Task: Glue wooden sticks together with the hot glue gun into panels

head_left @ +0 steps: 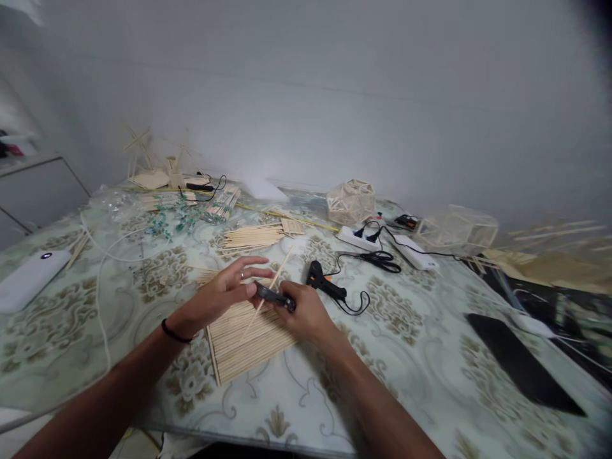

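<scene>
Over a flat panel of thin wooden sticks, both my hands meet at one slanting wooden stick. My left hand has its thumb and fingers around that stick; its upper fingers are stretched out, and the exact grip is partly hidden. My right hand is closed around a dark hand tool, perhaps pliers or a cutter. The tool's far end crosses the stick close to my left thumb. Just right of my hands lies a black glue gun, its cord trailing away.
Loose sticks lie behind my hands. A white power strip with plugs and a stick-built polyhedron are farther back. A black flat device rests at right, a white power bank at left, with cables across the table.
</scene>
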Demonstrator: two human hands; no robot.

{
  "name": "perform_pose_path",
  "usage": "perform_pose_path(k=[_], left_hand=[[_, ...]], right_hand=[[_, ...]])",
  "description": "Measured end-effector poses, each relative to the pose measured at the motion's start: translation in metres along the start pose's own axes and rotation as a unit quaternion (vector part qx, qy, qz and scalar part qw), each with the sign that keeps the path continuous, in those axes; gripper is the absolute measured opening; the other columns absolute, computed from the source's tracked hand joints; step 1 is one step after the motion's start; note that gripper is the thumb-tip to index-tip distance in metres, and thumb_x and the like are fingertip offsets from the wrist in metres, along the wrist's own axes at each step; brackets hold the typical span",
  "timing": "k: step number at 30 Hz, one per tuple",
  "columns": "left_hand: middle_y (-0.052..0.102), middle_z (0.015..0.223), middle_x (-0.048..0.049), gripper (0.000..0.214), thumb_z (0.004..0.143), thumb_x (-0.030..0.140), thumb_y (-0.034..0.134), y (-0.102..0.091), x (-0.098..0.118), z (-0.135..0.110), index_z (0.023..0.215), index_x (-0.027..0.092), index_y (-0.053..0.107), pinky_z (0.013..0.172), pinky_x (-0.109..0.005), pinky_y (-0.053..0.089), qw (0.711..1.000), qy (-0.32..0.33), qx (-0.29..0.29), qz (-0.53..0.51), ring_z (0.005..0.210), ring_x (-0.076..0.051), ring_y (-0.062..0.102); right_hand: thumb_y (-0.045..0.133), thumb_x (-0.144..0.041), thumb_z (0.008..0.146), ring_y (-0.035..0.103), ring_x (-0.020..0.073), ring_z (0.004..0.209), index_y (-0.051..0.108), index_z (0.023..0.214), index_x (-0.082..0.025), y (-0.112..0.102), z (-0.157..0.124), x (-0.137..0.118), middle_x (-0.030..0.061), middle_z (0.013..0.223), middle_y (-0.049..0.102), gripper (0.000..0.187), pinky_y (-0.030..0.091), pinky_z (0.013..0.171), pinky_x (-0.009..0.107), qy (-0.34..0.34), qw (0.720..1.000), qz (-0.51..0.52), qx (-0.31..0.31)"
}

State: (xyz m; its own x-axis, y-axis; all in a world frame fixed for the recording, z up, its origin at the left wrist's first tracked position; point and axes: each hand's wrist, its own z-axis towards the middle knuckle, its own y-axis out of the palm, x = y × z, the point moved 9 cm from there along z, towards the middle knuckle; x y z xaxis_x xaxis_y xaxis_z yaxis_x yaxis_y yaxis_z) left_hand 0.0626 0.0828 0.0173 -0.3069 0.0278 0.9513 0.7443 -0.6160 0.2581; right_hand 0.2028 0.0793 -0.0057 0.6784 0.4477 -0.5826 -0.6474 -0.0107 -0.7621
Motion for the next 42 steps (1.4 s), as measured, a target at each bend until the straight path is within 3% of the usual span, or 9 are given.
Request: perform_pose_path(k=[3,9,17,20,26,32,35,39,42], left_hand=[[0.071,0.129,-0.0123,0.054,0.086,0.022,0.083,0.013,-0.009,-0.003,0.135,0.026,0.062,0.076,-0.030,0.059,0.997,-0.031,-0.056,-0.050,0.087,-0.021,0.077],[0.076,0.122,-0.0095,0.052,0.080,0.015,0.087,0.015,-0.016,-0.004,0.128,0.025,0.068,0.069,-0.025,0.063,0.994,-0.055,-0.050,-0.085,0.072,-0.016,0.079],[0.071,0.133,-0.0123,0.054,0.078,0.013,0.088,0.012,-0.013,-0.003,0.127,0.023,0.067,0.071,-0.027,0.066,0.993,-0.059,-0.046,-0.089,0.075,-0.018,0.080],[0.072,0.131,-0.0123,0.050,0.078,0.013,0.088,0.003,-0.012,-0.001,0.122,0.021,0.067,0.070,-0.025,0.065,0.996,-0.055,-0.024,-0.069,0.075,-0.018,0.080],[0.070,0.130,-0.0118,0.047,0.079,0.016,0.087,-0.004,-0.020,0.001,0.120,0.020,0.065,0.071,-0.025,0.063,0.997,-0.071,0.003,-0.013,0.081,-0.019,0.080],[0.070,0.130,-0.0107,0.041,0.081,0.020,0.086,0.007,-0.027,-0.001,0.119,0.021,0.068,0.072,-0.025,0.061,0.995,-0.091,-0.026,0.019,0.082,-0.019,0.081],[0.077,0.114,-0.0080,0.032,0.083,0.023,0.085,0.009,-0.027,-0.002,0.112,0.019,0.072,0.074,-0.025,0.061,0.994,-0.097,-0.033,0.040,0.084,-0.020,0.081],[0.081,0.090,-0.0065,0.028,0.087,0.026,0.081,0.015,-0.033,-0.006,0.112,0.018,0.073,0.081,-0.029,0.060,0.986,-0.132,-0.071,0.071,0.088,-0.021,0.080],[0.081,0.099,-0.0085,0.036,0.088,0.028,0.079,0.014,-0.034,-0.006,0.121,0.019,0.069,0.086,-0.031,0.059,0.981,-0.143,-0.079,0.103,0.094,-0.022,0.080]], right_hand=[[0.064,-0.018,0.080,0.065,0.0195,0.071,0.070,0.091,-0.020,0.005,-0.001,-0.005,0.0038,0.081,0.075,0.013,0.042,0.064,0.026,-0.003,1.000,0.027,-0.015],[0.065,-0.016,0.080,0.067,0.0198,0.071,0.073,0.097,-0.020,0.005,-0.002,-0.011,0.0042,0.082,0.076,0.020,0.044,0.066,0.026,-0.011,0.999,0.043,-0.015],[0.063,-0.020,0.075,0.053,0.0143,0.054,0.064,0.072,-0.020,-0.001,-0.003,-0.005,-0.0007,0.062,0.064,0.002,0.033,0.057,0.026,-0.003,0.999,0.033,0.030],[0.061,-0.021,0.075,0.043,0.0113,0.050,0.054,0.063,-0.021,-0.010,-0.003,-0.002,-0.0045,0.055,0.051,0.014,0.030,0.054,0.026,-0.008,0.995,0.073,0.066],[0.067,-0.039,0.087,0.045,0.0119,0.053,0.066,0.081,-0.019,-0.033,-0.006,0.016,-0.0047,0.059,0.051,0.021,0.037,0.054,0.025,0.069,0.950,0.250,0.175],[0.071,-0.055,0.085,0.045,0.0124,0.048,0.073,0.089,-0.017,-0.015,-0.004,0.029,-0.0052,0.052,0.052,0.038,0.038,0.051,0.027,0.156,0.904,0.375,0.135],[0.072,-0.058,0.085,0.045,0.0115,0.046,0.067,0.072,-0.018,-0.002,-0.003,0.031,-0.0045,0.049,0.051,0.043,0.036,0.051,0.027,0.184,0.887,0.412,0.096],[0.077,-0.057,0.080,0.045,0.0109,0.046,0.067,0.073,-0.018,0.008,-0.003,0.024,-0.0058,0.050,0.050,0.041,0.036,0.051,0.026,0.187,0.846,0.495,0.060],[0.079,-0.055,0.078,0.047,0.0119,0.049,0.066,0.071,-0.019,-0.001,-0.003,0.023,-0.0052,0.052,0.052,0.039,0.039,0.053,0.026,0.177,0.856,0.479,0.080]])
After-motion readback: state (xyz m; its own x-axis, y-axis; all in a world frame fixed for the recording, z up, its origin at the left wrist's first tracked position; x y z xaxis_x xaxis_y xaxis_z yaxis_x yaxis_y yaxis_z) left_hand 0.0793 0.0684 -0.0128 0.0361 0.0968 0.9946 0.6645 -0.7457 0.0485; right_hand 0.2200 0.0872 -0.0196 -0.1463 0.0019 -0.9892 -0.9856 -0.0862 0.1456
